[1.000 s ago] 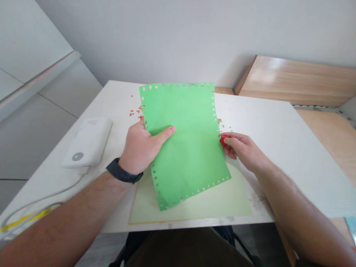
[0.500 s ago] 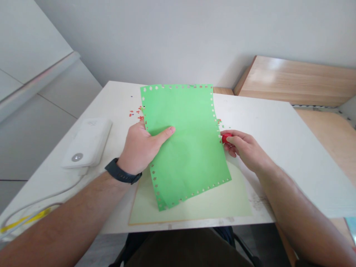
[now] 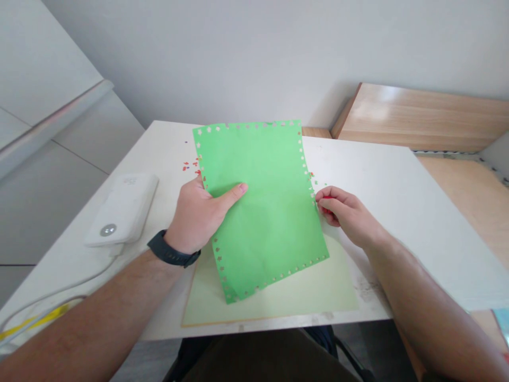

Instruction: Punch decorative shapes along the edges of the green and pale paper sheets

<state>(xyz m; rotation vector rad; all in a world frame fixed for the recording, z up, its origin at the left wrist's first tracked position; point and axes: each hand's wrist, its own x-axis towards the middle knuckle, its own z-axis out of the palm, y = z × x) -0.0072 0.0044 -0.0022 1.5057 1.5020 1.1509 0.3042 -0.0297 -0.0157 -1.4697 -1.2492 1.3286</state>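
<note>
My left hand (image 3: 199, 215) grips the left edge of a green paper sheet (image 3: 266, 207), thumb on top, holding it tilted above the table. Small shaped holes run along all its edges. At the sheet's right edge my right hand (image 3: 344, 212) is closed round a small red punch (image 3: 326, 198), mostly hidden by the fingers. A pale green mat (image 3: 318, 292) lies flat under the sheet. Red and green paper bits (image 3: 191, 164) are scattered left and right of the sheet.
The white table (image 3: 397, 180) stands against a grey wall. A white device (image 3: 123, 209) with a cable lies at the left. A wooden surface (image 3: 429, 116) sits behind and to the right. A dark watch is on my left wrist.
The green sheet has shifted slightly left with my left hand. My right hand stays at the sheet's right edge and now covers more of the red punch.
</note>
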